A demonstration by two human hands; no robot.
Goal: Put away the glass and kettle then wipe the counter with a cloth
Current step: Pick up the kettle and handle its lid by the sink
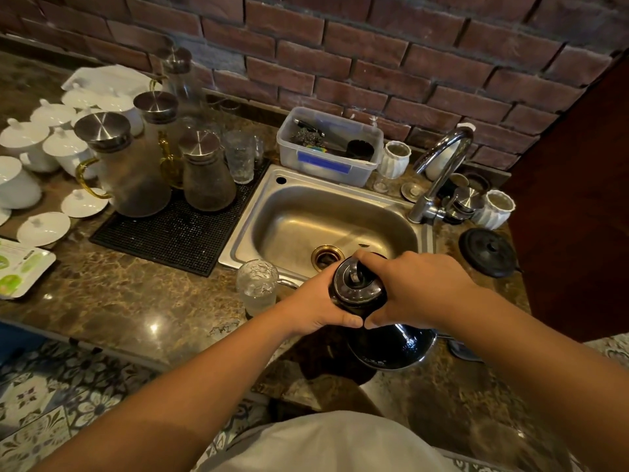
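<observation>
A black kettle [391, 345] hangs over the counter's front edge, just before the sink [340, 206]. My left hand [313, 303] clasps its neck from the left and my right hand [415, 287] wraps it from the right, fingers over the black lid [357, 284]. A clear textured glass [257, 284] stands on the brown marble counter [119, 294] at the sink's near left corner, just left of my left hand and not touched. No cloth is in sight.
Glass pitchers with steel lids [132, 168] and tumblers stand on a black mat [177, 229] left of the sink. White cups and lids [44, 144] crowd the far left. A plastic tub [326, 144], tap [439, 172] and round black base [488, 252] lie behind and right.
</observation>
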